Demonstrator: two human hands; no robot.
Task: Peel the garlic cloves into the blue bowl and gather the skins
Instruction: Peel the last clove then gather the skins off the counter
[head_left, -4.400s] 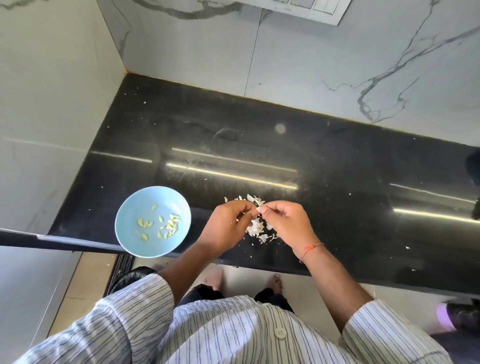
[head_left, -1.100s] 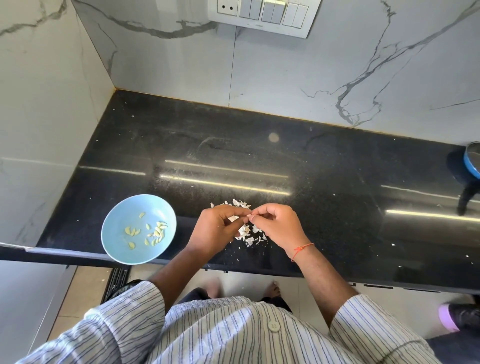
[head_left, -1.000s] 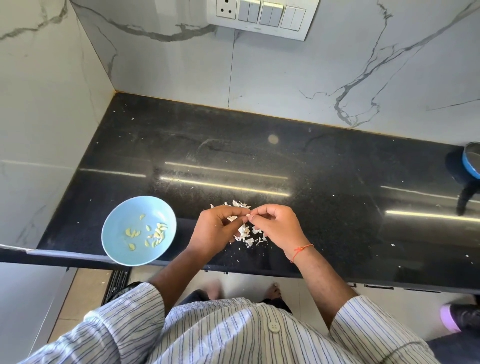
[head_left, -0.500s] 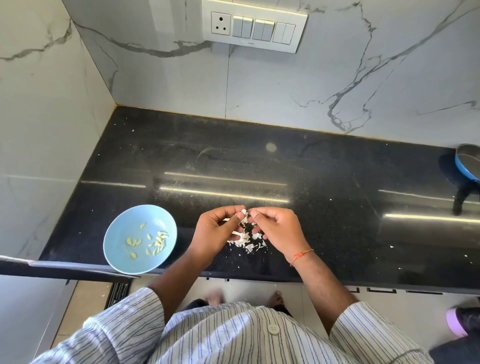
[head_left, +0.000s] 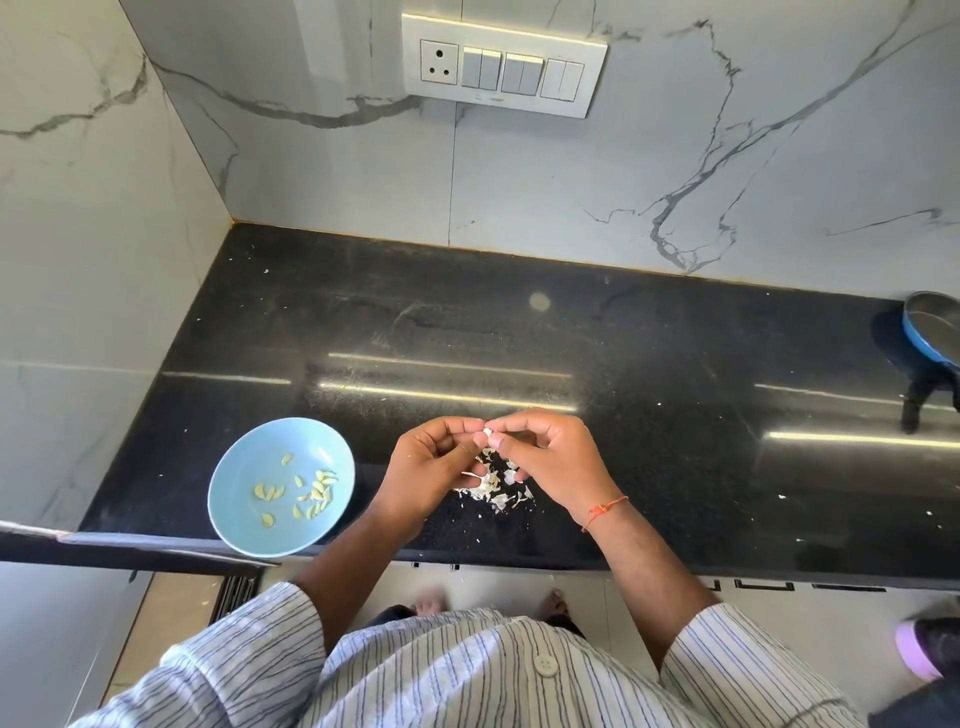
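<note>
Peeling step: we pinch a garlic clove (head_left: 487, 432) between left hand (head_left: 434, 467) and right hand (head_left: 545, 457), above the skins (head_left: 496, 491); next, drop it into the blue bowl (head_left: 244, 514) at left.

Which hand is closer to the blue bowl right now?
Left. The left hand is just to the right of the blue bowl, apart from it, pinching a garlic clove. The right hand pinches the same clove from the far side.
</note>
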